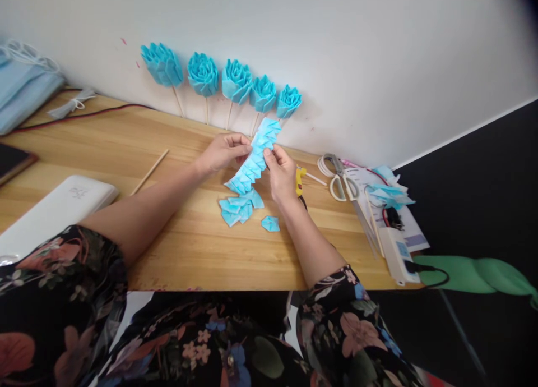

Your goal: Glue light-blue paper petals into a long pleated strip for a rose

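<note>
A long strip of overlapping folded blue petals (255, 157) is held up between my two hands, its lower end near the table. My left hand (227, 150) pinches the strip's left edge with thumb and fingertips. On the other edge, my right hand (281, 168) grips it, thumb in front. Below lie a small heap of folded blue pieces (239, 206) and one single folded blue petal (270, 224). Behind my right hand a yellow glue gun (300, 180) is partly hidden.
Several blue flowers on sticks (203, 74) lean against the wall. A loose wooden stick (149, 172) and a white power bank (59, 213) lie left. Scissors (343, 185), papers and a white power strip (398, 255) are at the right; blue masks (27, 87) sit far left.
</note>
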The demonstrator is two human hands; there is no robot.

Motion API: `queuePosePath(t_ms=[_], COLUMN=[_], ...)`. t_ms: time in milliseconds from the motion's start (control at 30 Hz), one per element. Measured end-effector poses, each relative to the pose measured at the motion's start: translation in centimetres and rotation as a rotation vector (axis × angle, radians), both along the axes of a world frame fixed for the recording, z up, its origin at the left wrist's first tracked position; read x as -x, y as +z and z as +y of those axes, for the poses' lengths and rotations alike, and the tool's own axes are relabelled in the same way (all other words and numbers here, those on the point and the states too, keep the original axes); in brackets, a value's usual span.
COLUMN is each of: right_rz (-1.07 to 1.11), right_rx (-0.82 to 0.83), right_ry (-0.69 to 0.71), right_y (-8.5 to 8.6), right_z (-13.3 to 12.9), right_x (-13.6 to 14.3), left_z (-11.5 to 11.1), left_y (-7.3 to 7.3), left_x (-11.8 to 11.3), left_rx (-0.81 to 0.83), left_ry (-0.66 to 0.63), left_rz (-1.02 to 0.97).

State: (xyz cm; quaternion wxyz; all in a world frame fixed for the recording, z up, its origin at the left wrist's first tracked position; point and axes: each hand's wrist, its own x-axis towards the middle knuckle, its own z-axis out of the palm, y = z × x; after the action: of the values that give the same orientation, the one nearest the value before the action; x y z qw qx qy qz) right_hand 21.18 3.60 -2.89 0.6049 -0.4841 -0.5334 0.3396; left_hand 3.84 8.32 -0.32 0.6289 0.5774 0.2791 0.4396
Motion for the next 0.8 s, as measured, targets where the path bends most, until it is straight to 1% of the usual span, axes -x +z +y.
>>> queuePosePath(t_ms=[133,233,333,500,633,800], right_rz=[0.028,0.049,0.054,0.049,0.025,0.027], right_rx=[0.035,0.036,0.031,0.0,-0.012,0.014], right_ry=[0.019,0.081,0.102,0.054,0.044,0.034], right_y=[0.22,0.7,0.81,0.29,0.2,0.14], right_z=[-0.06,-0.38,-0.48,-0.04,-0.01,-0.13], right_x=[0.12,0.52,0.75,0.43,0.4,0.63], left_z=[0.07,0.26,0.35,0.2,0.07,0.0], left_y=[0.06,0.08,0.1,0.2,0.24,0.15], left_x=[-0.07,-0.06,-0.12,-0.16,0.11,0.18], left_rx=[0.043,0.022,-0.005,-0.012,-0.016,0.017], left_ry=[0.02,0.059,0.071,0.03,-0.016,-0.04], left_rz=[-0.084,-0.113,-0.105,-0.028,0.037,0.024])
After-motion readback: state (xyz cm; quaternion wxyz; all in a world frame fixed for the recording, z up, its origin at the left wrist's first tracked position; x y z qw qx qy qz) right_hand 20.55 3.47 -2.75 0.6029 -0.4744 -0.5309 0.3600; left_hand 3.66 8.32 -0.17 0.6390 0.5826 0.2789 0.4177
